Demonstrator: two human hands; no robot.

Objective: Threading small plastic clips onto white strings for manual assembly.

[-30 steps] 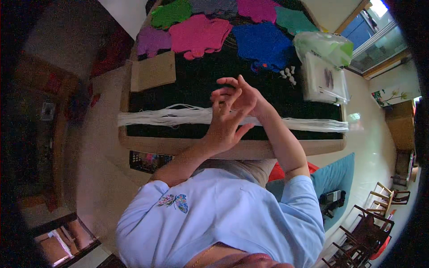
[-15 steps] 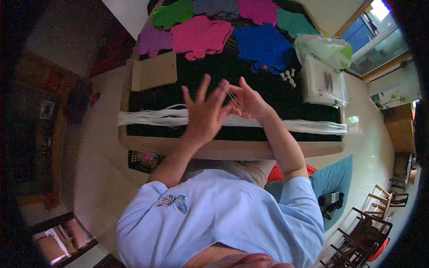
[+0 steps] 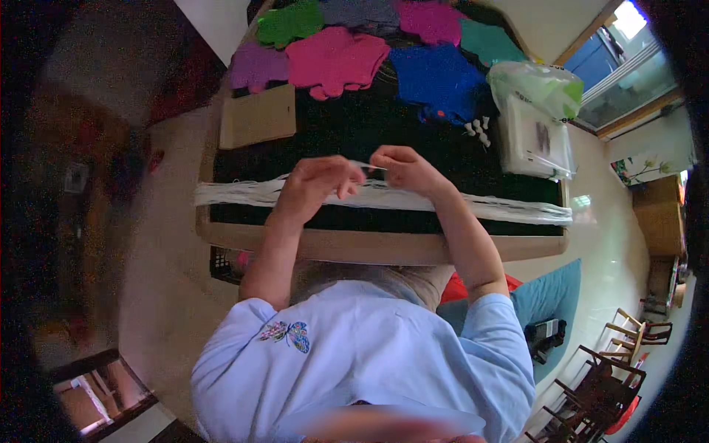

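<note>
Daylight glares in at the window (image 3: 620, 63) and shines off the floor (image 3: 591, 240); leftward it's dim, grainy, straight edges bowing.

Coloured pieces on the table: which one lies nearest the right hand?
The deep blue piece, between the large pink piece and the plastic bag. Its lower edge reaches closest to the right hand; the other pieces end farther away.

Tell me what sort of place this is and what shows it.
Probably a room in a home, used for handicraft: white strands and coloured fabric-like pieces lie on a table, with wooden chairs standing nearby.
</note>
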